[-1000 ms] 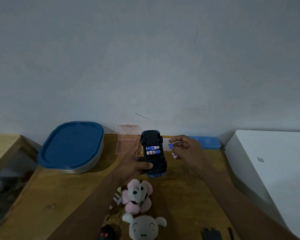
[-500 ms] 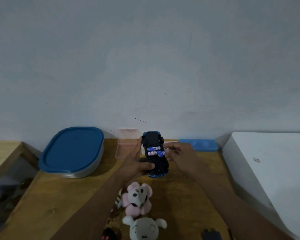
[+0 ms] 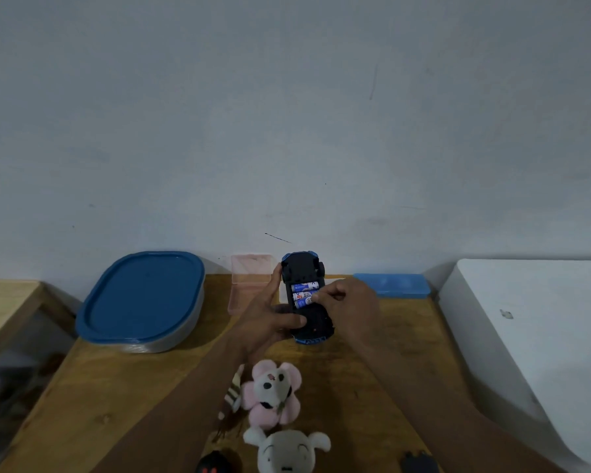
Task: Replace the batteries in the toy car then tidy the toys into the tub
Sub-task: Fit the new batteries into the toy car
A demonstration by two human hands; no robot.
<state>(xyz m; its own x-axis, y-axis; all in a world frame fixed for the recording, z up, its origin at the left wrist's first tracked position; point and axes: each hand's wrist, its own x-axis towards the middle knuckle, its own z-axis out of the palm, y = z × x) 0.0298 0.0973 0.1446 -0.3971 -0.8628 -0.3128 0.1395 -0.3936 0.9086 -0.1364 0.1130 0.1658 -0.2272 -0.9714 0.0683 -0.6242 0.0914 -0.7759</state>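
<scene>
My left hand [image 3: 270, 314] grips the blue toy car [image 3: 302, 268], held upside down above the wooden table [image 3: 116, 387]. Its battery bay is uncovered and shows three blue and white batteries [image 3: 304, 295] side by side. My right hand [image 3: 348, 302] pinches the nearest battery and presses it into the bay. The tub [image 3: 140, 298] with its blue lid on stands at the back left. A pink and white plush [image 3: 273, 390], a white plush [image 3: 287, 448] and a small black and red toy [image 3: 212, 464] lie near the front edge.
A pink transparent case [image 3: 249, 281] lies open behind my left hand. A blue flat box [image 3: 393, 285] sits against the wall at the right. A white appliance [image 3: 533, 336] fills the right side. A small black part [image 3: 418, 462] rests at the front right.
My right hand carried a battery from beside the car to the bay and now presses it in as the third one. My left hand kept the car steady.
</scene>
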